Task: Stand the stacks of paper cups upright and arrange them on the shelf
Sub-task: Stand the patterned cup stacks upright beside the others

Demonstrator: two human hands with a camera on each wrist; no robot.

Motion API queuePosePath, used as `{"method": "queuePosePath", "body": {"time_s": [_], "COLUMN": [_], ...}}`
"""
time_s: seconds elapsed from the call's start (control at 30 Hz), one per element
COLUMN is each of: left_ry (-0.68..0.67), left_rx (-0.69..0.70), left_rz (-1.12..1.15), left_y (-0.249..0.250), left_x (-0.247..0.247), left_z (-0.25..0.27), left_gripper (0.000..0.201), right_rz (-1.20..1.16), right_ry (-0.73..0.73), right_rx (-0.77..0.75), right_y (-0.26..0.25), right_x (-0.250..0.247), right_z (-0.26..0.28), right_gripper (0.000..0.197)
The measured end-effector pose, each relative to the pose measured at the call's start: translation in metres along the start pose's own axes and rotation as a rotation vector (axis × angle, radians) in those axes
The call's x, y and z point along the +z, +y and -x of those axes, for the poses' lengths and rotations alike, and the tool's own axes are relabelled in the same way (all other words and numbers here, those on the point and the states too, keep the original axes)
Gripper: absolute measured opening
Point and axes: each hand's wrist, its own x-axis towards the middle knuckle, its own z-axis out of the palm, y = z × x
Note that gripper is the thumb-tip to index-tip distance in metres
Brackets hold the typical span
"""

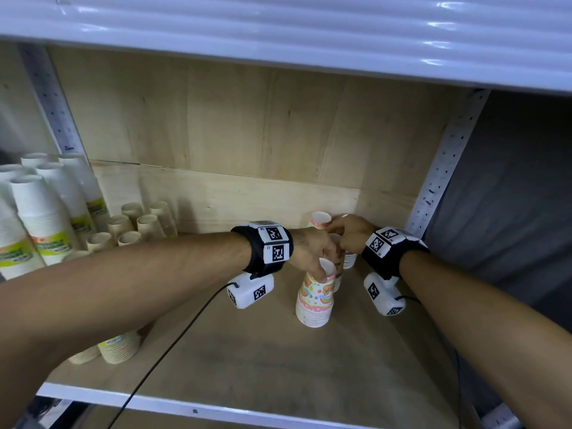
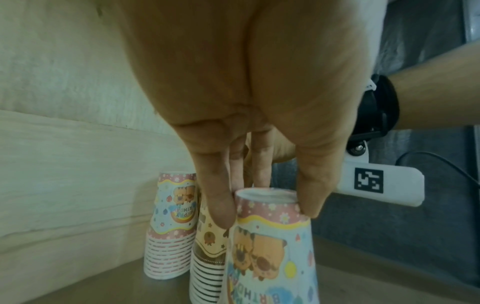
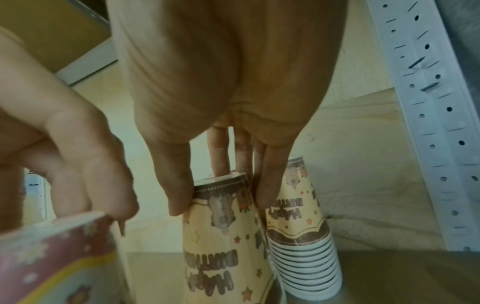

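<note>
Upside down on the wooden shelf board (image 1: 247, 360) stands a pink-and-blue birthday cup stack (image 1: 315, 300) (image 2: 270, 253) (image 3: 52, 261). My left hand (image 1: 322, 267) (image 2: 267, 205) pinches its top from above. Just behind it, my right hand (image 1: 337, 239) (image 3: 223, 197) grips the top of a yellow-and-brown birthday stack (image 3: 221, 242) (image 2: 207, 257), also upright; both hands mostly hide that stack in the head view. A second brown stack (image 1: 349, 260) (image 3: 303, 236) stands to its right. A second pink stack (image 1: 320, 219) (image 2: 171, 226) stands against the back panel.
Tall white cup stacks with green labels (image 1: 46, 224) and shorter beige stacks (image 1: 136, 227) fill the shelf's left side. A perforated metal upright (image 1: 445, 168) bounds the right end. The upper shelf (image 1: 278, 41) hangs overhead. A black cable (image 1: 173, 345) trails over the front edge.
</note>
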Motion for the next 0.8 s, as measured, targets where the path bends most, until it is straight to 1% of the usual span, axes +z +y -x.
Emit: {"method": "queuePosePath", "body": {"time_s": [0.1,0.2,0.4,0.53,0.63,0.8], "left_ry": [0.012,0.013,0.021,0.045,0.078,0.123], "left_rx": [-0.005,-0.005,-0.019,-0.058,-0.1,-0.119], "left_rz": [0.001,0.012,-0.012,-0.021,-0.006,-0.023], "left_y": [0.0,0.0,-0.006,-0.014,-0.022,-0.029], "left_x": [0.002,0.004,-0.002,-0.014,-0.022,-0.032], "left_z": [-0.002,-0.003,-0.009,-0.017,-0.027,-0.042], "left_gripper": [0.037,0.04,0.039,0.038,0.039,0.042], "right_rz": [0.004,-0.013,-0.058,-0.077,-0.08,-0.132], "right_ry": [0.016,0.039,0.049,0.032,0.068,0.097], "right_rx": [-0.018,-0.016,0.015,0.08,0.12,0.17], "right_y": [0.004,0.008,0.013,0.021,0.027,0.035], "right_x": [0.001,0.002,-0.005,-0.014,-0.017,-0.019], "right_z": [-0.003,-0.005,0.0,0.004,0.006,0.007], "right_gripper": [0.026,0.021,0.025,0.029,0.028,0.031]}}
